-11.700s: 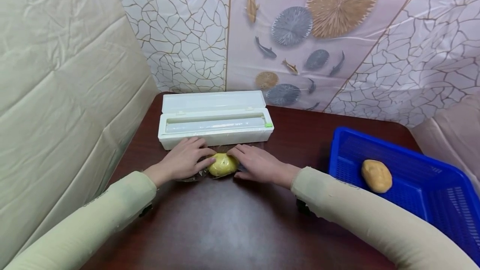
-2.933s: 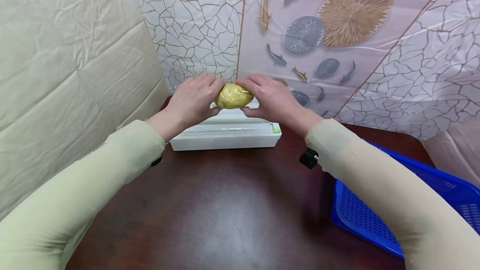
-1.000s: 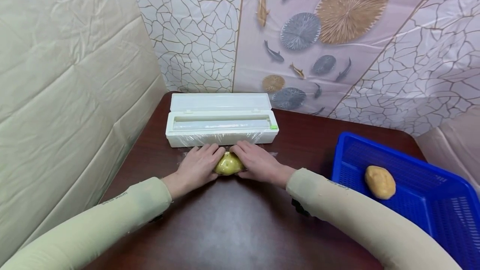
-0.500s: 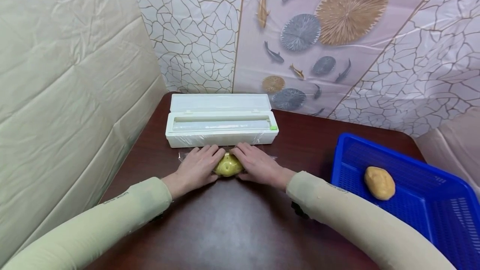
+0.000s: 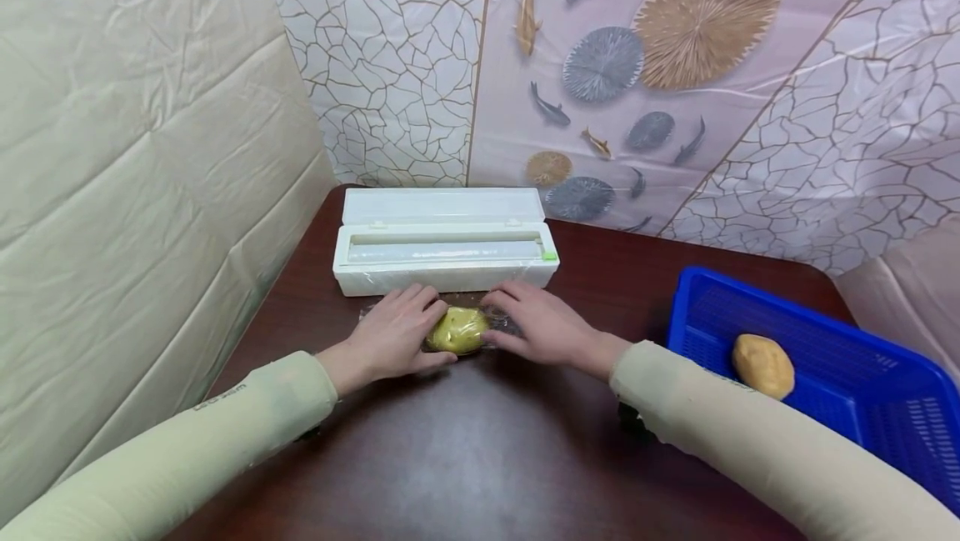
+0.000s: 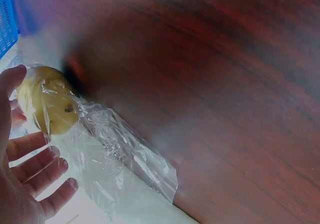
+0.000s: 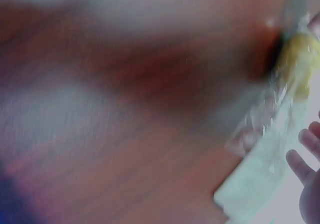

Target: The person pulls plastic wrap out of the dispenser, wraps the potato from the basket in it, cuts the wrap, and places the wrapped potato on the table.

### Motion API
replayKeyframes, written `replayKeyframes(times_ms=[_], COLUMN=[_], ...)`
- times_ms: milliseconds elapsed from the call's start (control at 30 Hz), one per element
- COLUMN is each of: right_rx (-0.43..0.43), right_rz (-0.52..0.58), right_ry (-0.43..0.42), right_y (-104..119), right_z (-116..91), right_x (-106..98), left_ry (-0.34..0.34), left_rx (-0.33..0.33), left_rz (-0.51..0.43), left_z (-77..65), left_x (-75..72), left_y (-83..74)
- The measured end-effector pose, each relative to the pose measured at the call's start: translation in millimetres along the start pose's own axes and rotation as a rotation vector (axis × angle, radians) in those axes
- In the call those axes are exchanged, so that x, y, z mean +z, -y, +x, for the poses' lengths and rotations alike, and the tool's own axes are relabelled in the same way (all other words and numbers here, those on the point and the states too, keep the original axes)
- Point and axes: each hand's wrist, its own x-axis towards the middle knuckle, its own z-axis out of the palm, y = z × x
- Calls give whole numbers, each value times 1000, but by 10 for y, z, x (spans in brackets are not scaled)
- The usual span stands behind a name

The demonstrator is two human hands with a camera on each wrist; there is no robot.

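A yellow potato [image 5: 459, 331] in clear plastic wrap sits on the dark table between my hands. My left hand [image 5: 393, 333] is at its left side, fingers spread; in the left wrist view the thumb and index fingertip lie right at the potato [image 6: 57, 109]. Loose, crinkled plastic wrap [image 6: 145, 164] trails from it there. On the other side, my right hand [image 5: 543, 328] has its fingers apart and fairly straight, thumb tip close to the potato, over a flap of film [image 5: 504, 320]. The right wrist view is blurred, with spread fingers [image 7: 300, 164] beside the wrapped potato.
Behind the potato stands a white cling film box [image 5: 442, 278], lid raised, with a roll [image 5: 442, 251] inside and a green tab at its right end. A blue basket [image 5: 686, 299] at the right holds another potato [image 5: 763, 366]. Fabric walls border the table.
Both hands have loosened around the wrapped potato since half a second ago. The right hand has drawn off to the right, and the left thumb has straightened. Earlier, both hands held the potato raised.
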Motion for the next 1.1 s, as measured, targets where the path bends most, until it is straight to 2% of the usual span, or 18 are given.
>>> replayKeyframes(times_ms=[133,367,533,667,900,1100], right_rx=[68,189,257,272,280,275], right_rz=[-28,-18,-8,22,141,173], right_ry=[-13,89,103,111,138,184], right_y=[-163,-412,-512,-561,-615,-641], right_z=[-33,-29,-18,17,102,58], right_x=[-133,-275,-332,-318,-254,-254], left_ry=[-8,-15,-9,-19,-15,2], left_rx=[4,2,6,18,25,17], left_rz=[1,-1,-5,-18,-27,-36], left_z=[20,31,43,55,74,90], left_x=[-23,-22,-34,-33,-14,2], left_y=[7,8,7,17,43,73])
